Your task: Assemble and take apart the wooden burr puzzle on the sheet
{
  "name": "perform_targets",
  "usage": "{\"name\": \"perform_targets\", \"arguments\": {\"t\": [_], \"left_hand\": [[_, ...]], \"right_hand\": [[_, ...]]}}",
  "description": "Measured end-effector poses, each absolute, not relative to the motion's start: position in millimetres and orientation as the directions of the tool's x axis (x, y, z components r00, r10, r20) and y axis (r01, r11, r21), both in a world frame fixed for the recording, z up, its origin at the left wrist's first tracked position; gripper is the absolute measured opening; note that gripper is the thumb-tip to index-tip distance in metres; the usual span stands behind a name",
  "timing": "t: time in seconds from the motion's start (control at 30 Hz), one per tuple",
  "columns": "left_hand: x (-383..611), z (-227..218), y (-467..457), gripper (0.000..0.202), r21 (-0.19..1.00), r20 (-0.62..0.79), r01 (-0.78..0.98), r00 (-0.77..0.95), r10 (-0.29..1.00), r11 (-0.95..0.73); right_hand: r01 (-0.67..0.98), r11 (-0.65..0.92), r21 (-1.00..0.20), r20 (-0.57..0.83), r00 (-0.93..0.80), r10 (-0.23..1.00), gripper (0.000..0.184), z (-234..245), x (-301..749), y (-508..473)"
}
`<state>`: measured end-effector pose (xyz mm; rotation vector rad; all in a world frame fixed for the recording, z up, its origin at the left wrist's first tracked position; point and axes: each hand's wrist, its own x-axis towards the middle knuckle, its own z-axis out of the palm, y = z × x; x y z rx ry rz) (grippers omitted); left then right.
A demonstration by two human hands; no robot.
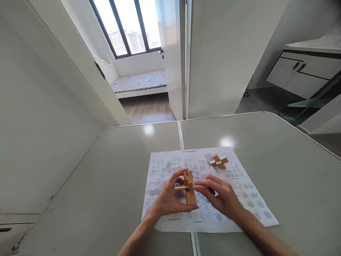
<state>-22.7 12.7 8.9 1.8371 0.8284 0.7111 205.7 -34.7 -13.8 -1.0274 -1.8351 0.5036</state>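
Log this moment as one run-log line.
left hand: holds wooden block marked 2 | right hand: on wooden rod crossing it | assembled wooden puzzle: apart, on printed sheet

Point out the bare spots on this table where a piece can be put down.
Free: the grey table left of the instruction sheet, the strip beyond the sheet's far edge, and the wide stretch to its right. Crowded: the sheet's middle, where the left hand and right hand hold the wooden cross puzzle, and its far corner with the small assembled puzzle.
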Motion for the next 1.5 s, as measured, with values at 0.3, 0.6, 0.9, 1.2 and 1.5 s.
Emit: {"name": "perform_targets", "arguments": {"t": [0.3,0.6,0.9,1.2,1.5], "left_hand": [[-24,10,13,0.103,0.903,0.160,0.240,0.583,0.797,-0.357],[-24,8,16,0.113,0.929,0.114,0.210,0.619,0.777,-0.304],[-25,5,15,0.111,0.969,0.071,0.141,0.631,0.773,-0.204],[-21,12,16,0.096,0.974,0.063,0.135,0.612,0.788,-0.183],[-19,17,15,0.089,0.960,0.118,0.143,0.576,0.809,-0.242]], "right_hand": [[0.427,0.600,-0.677,0.570,-0.212,0.794,0.018,-12,207,-33],[0.436,0.522,-0.733,0.500,-0.174,0.848,0.014,-12,206,-34],[0.393,0.371,-0.841,0.351,-0.124,0.928,0.020,-5,202,-34],[0.388,0.339,-0.857,0.314,-0.126,0.941,0.023,-3,198,-35],[0.389,0.352,-0.851,0.328,-0.130,0.936,0.020,-8,199,-36]]}}
